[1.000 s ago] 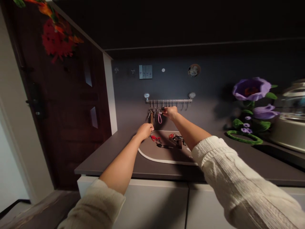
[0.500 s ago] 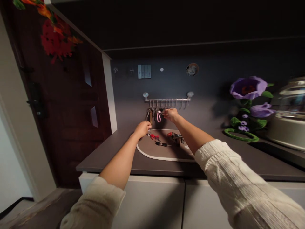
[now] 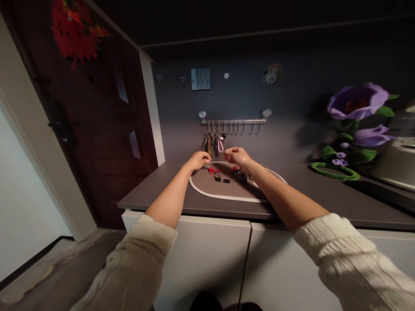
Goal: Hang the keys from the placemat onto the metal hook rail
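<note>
My left hand (image 3: 199, 160) is over the back left of a white-rimmed mat (image 3: 207, 193), fingers curled together beside a red key ornament (image 3: 213, 171); whatever may be in them is hidden. My right hand (image 3: 238, 156) hovers just below the hook rail (image 3: 233, 122), fingers loosely bent with nothing visible in them. On the rail's left hooks hang keys with a brown tag (image 3: 209, 145) and a pink loop strap (image 3: 220, 144). Black keys (image 3: 222, 179) lie at the mat's middle. A bunch of keys (image 3: 244, 176) is partly covered by my right forearm.
Purple flowers (image 3: 358, 101) with a green ring base (image 3: 335, 172) stand at right, beside a pale rounded appliance (image 3: 397, 166). A dark red door (image 3: 106, 172) is at left. White cabinet fronts (image 3: 201, 255) lie below the dark counter (image 3: 145, 190).
My right hand has come down and away from the hanging keys, which stay on the rail. My left hand stays close to the red key ornament. The camera has tilted downward.
</note>
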